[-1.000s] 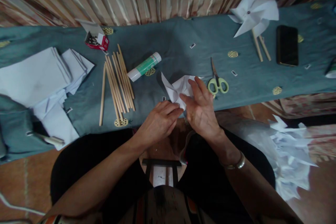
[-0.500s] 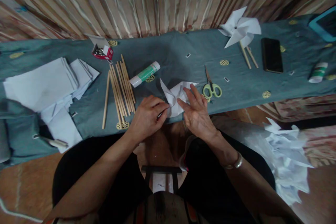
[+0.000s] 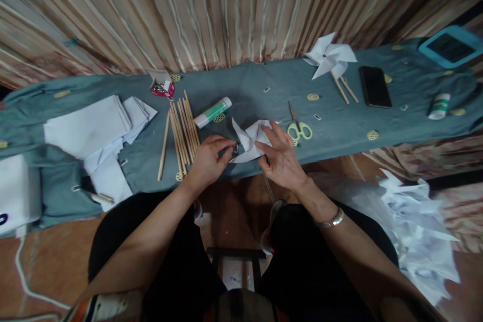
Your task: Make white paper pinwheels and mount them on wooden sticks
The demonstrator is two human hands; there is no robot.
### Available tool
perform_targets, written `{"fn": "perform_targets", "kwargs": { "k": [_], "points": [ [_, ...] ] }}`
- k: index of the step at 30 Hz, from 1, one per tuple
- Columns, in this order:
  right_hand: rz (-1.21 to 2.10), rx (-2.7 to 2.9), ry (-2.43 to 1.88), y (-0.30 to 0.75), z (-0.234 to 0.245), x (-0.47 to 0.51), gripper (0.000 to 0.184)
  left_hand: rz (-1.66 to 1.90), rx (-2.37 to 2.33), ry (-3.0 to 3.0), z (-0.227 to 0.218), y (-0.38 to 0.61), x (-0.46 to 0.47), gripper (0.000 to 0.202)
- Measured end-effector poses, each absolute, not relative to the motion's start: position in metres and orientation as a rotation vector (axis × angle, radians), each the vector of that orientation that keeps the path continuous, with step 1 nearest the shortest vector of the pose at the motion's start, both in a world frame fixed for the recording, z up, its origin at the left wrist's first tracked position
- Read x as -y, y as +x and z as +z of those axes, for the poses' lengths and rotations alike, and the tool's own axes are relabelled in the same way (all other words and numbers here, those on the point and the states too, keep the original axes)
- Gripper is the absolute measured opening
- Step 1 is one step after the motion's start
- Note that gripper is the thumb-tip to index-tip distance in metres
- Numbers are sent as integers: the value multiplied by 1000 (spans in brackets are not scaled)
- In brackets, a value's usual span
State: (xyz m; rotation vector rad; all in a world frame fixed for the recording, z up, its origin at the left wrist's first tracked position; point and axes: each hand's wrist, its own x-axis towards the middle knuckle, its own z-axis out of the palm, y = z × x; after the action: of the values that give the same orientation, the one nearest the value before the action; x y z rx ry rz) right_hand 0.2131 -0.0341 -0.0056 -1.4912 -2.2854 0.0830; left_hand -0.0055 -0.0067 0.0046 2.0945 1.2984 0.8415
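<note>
A folded white paper piece (image 3: 249, 138) lies near the front edge of the table covered with a grey-blue cloth (image 3: 264, 85). My right hand (image 3: 281, 158) rests on its right side with fingers spread flat. My left hand (image 3: 209, 158) is at the paper's left edge, its fingertips pinched around a small dark item (image 3: 236, 149) that I cannot make out. A bundle of wooden sticks (image 3: 183, 128) lies just left of my left hand. A glue stick (image 3: 212, 112) lies behind it. Green-handled scissors (image 3: 299, 128) lie right of the paper.
Stacks of white paper (image 3: 94, 128) cover the left end. A small red box of pins (image 3: 162, 88) stands behind the sticks. A finished paper pinwheel (image 3: 329, 58), a black phone (image 3: 374, 86), another glue stick (image 3: 438, 105) and a blue tablet (image 3: 449, 46) lie to the right. Paper scraps (image 3: 418, 226) pile on the floor.
The view has tilted up and pulled back, so the table sits lower and smaller. My left hand moved from under the paper to its left edge, pinching a small dark item.
</note>
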Motion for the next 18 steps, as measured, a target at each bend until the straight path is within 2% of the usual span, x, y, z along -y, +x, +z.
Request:
{"fn": "perform_targets", "kwargs": {
  "k": [5, 12, 18],
  "points": [
    [115, 2259, -1485, 211, -8, 28, 26, 815, -1341, 1781, -1, -5, 4, 29],
    [177, 2143, -1482, 210, -12, 19, 29, 996, -1035, 732, 3, 12, 10, 48],
    [279, 2040, -1454, 206, -11, 18, 29, 884, -854, 385, 9, 29, 13, 41]
  ]
}}
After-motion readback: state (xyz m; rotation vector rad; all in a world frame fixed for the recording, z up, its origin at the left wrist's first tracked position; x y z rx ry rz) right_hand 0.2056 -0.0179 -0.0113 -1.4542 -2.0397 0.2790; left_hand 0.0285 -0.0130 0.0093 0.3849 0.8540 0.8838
